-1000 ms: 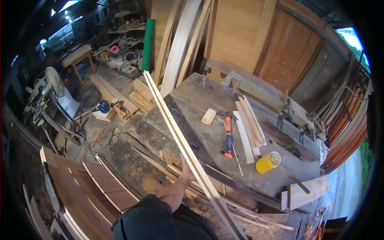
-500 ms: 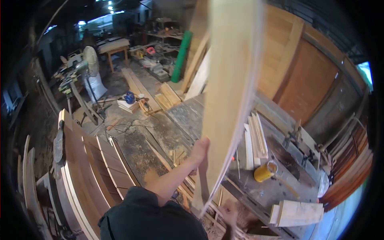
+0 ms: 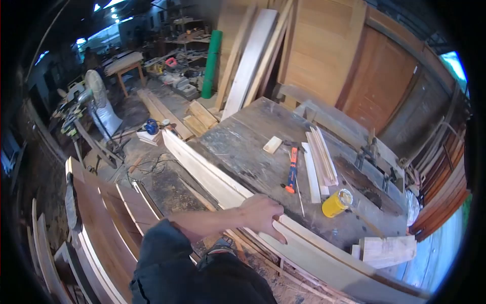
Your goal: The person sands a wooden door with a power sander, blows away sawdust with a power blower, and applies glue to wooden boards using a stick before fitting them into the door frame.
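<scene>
My left hand (image 3: 260,215) grips the top edge of a long pale wooden board (image 3: 324,258), with the thumb on the near face and the fingers over the edge. The board stands on its long edge along the near side of the dark worktable (image 3: 238,147), running from upper left to lower right. Beyond it on the table lie a hammer (image 3: 292,169) with an orange and blue handle, a small wood block (image 3: 272,145), a yellow container (image 3: 337,203) and several thin strips (image 3: 321,159). My right hand is out of view.
Curved brown panels (image 3: 106,218) stand at the left. A blue power tool (image 3: 151,126) and planks (image 3: 164,114) lie on the floor. Behind the table lean boards (image 3: 250,63), a green roll (image 3: 211,63) and wooden doors (image 3: 382,76). Stacked blocks (image 3: 387,251) sit at the table's right corner.
The board has swung down from upright to lying lengthwise along the table's near side, uncovering the hammer and small block. My left hand is now over its top edge; my right hand has left view.
</scene>
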Available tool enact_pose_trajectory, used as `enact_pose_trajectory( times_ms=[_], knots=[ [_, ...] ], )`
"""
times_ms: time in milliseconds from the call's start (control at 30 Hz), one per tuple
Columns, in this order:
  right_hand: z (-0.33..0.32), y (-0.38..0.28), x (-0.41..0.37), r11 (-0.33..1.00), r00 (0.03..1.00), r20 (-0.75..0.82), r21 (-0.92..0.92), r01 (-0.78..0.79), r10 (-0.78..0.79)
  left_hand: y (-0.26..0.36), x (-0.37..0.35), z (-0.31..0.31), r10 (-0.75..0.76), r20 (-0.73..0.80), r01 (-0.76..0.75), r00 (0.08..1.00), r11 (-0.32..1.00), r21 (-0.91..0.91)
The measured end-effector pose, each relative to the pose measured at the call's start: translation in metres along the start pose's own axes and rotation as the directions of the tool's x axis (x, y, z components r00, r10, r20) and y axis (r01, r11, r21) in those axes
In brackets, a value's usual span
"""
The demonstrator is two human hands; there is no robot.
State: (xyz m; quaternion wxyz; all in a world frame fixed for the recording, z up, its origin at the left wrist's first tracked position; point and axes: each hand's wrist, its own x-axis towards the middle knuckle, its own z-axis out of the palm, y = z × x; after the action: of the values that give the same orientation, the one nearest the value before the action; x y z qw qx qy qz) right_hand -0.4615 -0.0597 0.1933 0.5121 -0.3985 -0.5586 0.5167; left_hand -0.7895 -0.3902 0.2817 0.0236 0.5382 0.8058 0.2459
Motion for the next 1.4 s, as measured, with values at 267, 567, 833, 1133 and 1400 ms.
enact_pose_trajectory(
  times_ms=[267, 567, 833, 1133, 1400],
  knots=[
    [0.029, 0.065, -0.093, 0.934, 0.948, -0.146, 0.266, -0.239, 0.284, -0.104, 0.088, 0.018, -0.048, 0.608, -0.037, 0.792, 0.991, 0.128],
    [0.019, 0.132, -0.168, 0.786, 0.863, -0.295, 0.594, -0.171, 0.410, -0.225, 0.122, 0.098, 0.289, 0.477, -0.303, 0.830, 0.952, -0.050],
    [0.159, 0.162, -0.221, 0.555, 0.576, -0.067, 0.380, -0.740, 0.814, -0.227, 0.113, 0.151, -0.038, 0.123, 0.039, 0.992, 0.999, -0.004],
    [0.217, -0.102, 0.019, 0.010, 0.694, 0.606, -0.751, 0.660, -0.389, -0.074, 0.264, 0.225, -0.018, 0.015, 0.023, 1.000, 0.840, -0.541],
    [0.179, -0.082, 0.099, 0.066, 0.853, 0.504, -0.864, 0.499, 0.138, -0.024, 0.289, 0.217, 0.088, -0.235, -0.224, 0.968, 0.728, -0.648]
  ],
)
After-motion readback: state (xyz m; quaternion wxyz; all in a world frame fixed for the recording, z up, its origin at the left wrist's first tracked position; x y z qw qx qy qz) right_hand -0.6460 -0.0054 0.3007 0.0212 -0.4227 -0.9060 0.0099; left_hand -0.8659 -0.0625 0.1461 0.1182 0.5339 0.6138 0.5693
